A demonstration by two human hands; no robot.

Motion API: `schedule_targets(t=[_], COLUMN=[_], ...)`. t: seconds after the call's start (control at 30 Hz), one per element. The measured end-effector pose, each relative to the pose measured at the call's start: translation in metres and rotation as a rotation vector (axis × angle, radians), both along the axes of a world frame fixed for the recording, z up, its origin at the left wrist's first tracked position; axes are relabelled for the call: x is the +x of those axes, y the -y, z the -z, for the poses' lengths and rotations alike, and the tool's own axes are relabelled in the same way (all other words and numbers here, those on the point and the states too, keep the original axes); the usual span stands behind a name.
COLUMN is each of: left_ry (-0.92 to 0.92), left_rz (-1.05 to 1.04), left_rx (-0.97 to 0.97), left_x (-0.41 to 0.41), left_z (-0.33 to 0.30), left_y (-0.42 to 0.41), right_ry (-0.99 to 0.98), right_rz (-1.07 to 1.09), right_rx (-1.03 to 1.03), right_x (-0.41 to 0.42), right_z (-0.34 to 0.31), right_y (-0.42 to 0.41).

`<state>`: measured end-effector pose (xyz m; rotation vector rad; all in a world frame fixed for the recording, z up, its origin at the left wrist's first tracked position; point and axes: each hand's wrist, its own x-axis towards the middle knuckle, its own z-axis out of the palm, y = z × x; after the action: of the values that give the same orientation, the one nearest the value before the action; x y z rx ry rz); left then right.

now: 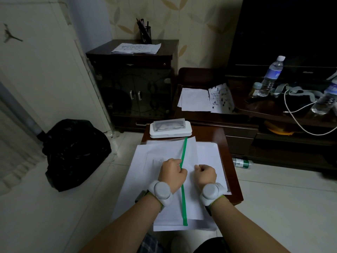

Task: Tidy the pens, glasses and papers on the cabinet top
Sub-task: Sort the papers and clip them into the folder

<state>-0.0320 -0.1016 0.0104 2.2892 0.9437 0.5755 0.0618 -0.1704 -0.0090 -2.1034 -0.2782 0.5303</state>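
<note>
Both fists rest on a stack of white papers (pixel 169 183) covering a small wooden table (pixel 230 154), the left hand (pixel 172 173) apparently gripping a green binder strip (pixel 183 179), the right hand (pixel 206 175) curled just beside it, and a white glasses case (pixel 170 129) beyond.

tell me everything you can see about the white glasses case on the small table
The glasses case is a white, rounded-rectangular box, plastic by its look, with a clear lid through which a pair of glasses shows dimly. It appears closed and lies flat at the far edge of the small brown table, long side facing the person. The papers lie just in front of it; neither hand touches it.
</note>
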Motion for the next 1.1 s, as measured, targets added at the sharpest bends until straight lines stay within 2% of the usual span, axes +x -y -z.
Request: schedule_targets(t=[0.47,1.1], left_ry=[0.032,0.095], left_rz=[-0.008,0.017], left_rx=[-0.024,0.006], left_x=[0.0,0.002], left_z=[0.003,0.005], left_y=[-0.002,0.001], right_ry=[-0.044,-0.046], right_rz=[-0.014,-0.219], right_rx=[0.017,0.046], right_x=[-0.008,-0.02], right_z=[0.01,0.02], right_y=[-0.011,-0.025])
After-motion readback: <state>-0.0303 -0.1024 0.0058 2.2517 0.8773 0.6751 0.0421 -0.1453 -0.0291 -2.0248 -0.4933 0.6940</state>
